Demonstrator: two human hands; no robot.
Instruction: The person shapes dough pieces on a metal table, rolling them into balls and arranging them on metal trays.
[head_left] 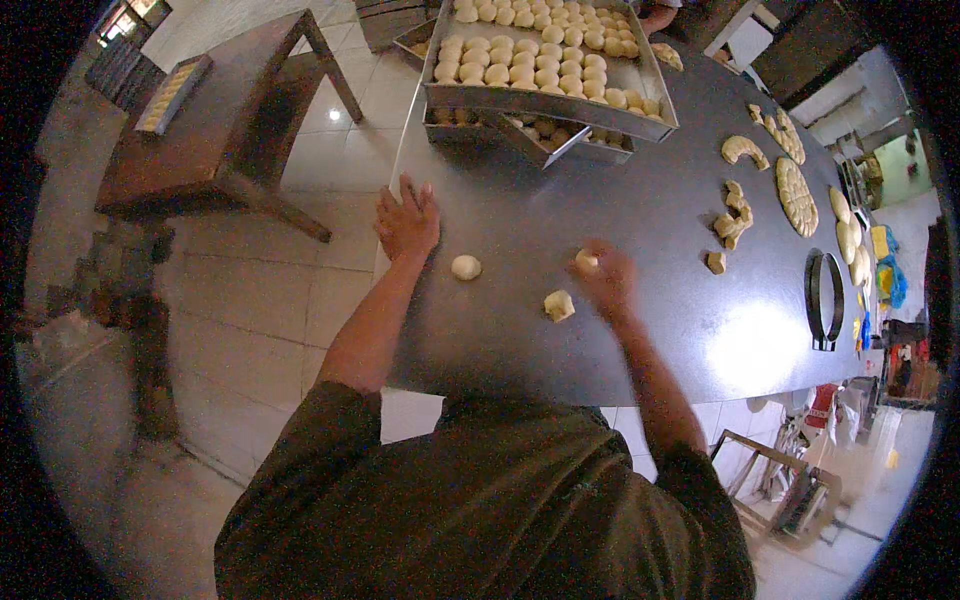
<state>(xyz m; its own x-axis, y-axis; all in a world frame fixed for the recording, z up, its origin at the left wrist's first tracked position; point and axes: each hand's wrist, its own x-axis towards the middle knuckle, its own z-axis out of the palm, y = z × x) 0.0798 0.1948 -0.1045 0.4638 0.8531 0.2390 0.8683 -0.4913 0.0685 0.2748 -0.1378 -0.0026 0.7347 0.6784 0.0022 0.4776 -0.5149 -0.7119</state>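
Observation:
My left hand rests at the left edge of the dark table, fingers stretched out and holding nothing. A smooth, round dough ball lies on the tabletop to the right of it. My right hand, somewhat blurred, is cupped around a second dough ball, pressed down on the table; part of that ball shows beside the fingers. Just left of the right wrist sits a rough, angular dough piece, which neither hand touches.
Stacked metal trays of dough balls stand at the far side. Rightward lie a small dough chunk, torn dough strips, a scored flat dough round and a black metal ring. A wooden table stands on the left.

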